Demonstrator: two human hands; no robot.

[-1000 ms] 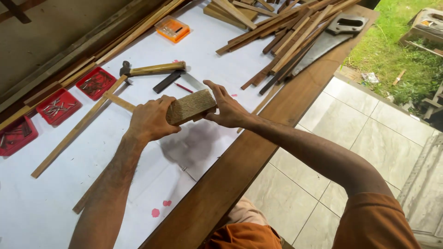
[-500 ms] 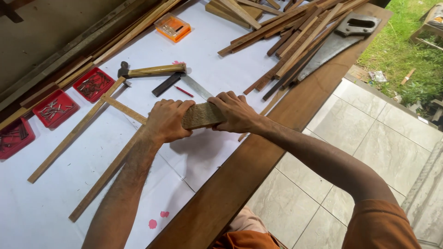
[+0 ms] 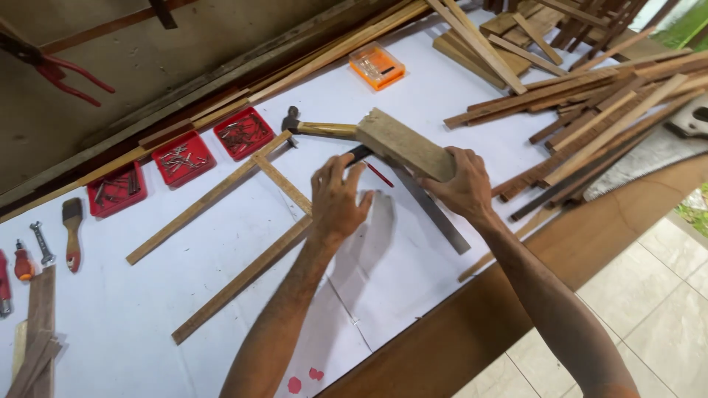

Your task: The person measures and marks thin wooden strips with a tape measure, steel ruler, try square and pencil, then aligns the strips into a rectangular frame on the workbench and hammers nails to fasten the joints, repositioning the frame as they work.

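Wood block (image 3: 404, 144) sits in right hand's (image 3: 463, 186) grip, left hand (image 3: 338, 199) beside.

White-covered wooden bench (image 3: 184, 309) carrying three red trays of nails (image 3: 181, 158), an orange plastic box (image 3: 377, 65), a wooden-handled hammer (image 3: 321, 128) and loose wooden strips (image 3: 590, 103).

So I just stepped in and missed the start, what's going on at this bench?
A person is working at a white-covered bench. The right hand holds a chunky wooden block lifted above the surface. The left hand is open, fingers spread, beside a frame of thin wooden strips. A hammer and a metal ruler lie just beyond the hands, red trays of nails sit along the back, and loose slats are piled to the right.
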